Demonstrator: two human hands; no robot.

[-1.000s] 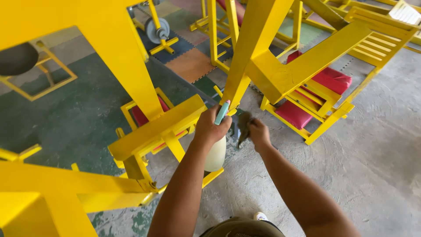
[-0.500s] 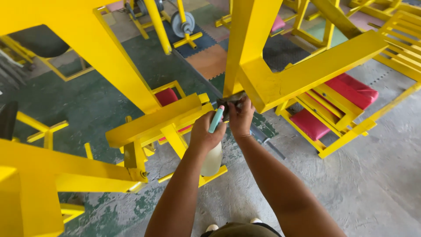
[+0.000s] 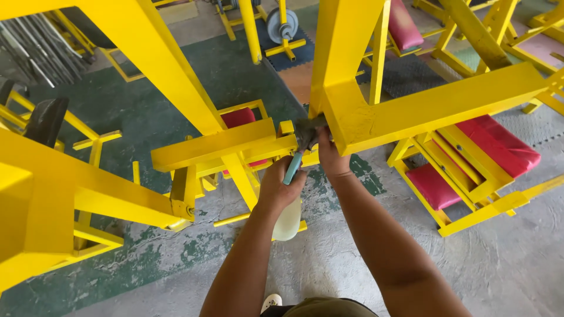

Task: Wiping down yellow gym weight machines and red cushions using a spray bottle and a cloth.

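A worn concrete floor [image 3: 517,270], grey with patches of green paint, carries yellow metal gym frames [image 3: 464,220] with red pads. Farther off, coloured floor mats [image 3: 296,82] lie under a stand holding a grey weight plate [image 3: 282,26].

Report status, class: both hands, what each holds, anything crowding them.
Left hand gripping spray bottle. Right hand pressing grey cloth against yellow frame. Yellow beams close on both sides.

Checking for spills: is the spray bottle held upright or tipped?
Upright: the spray bottle hangs body-down from the left hand, teal trigger on top.
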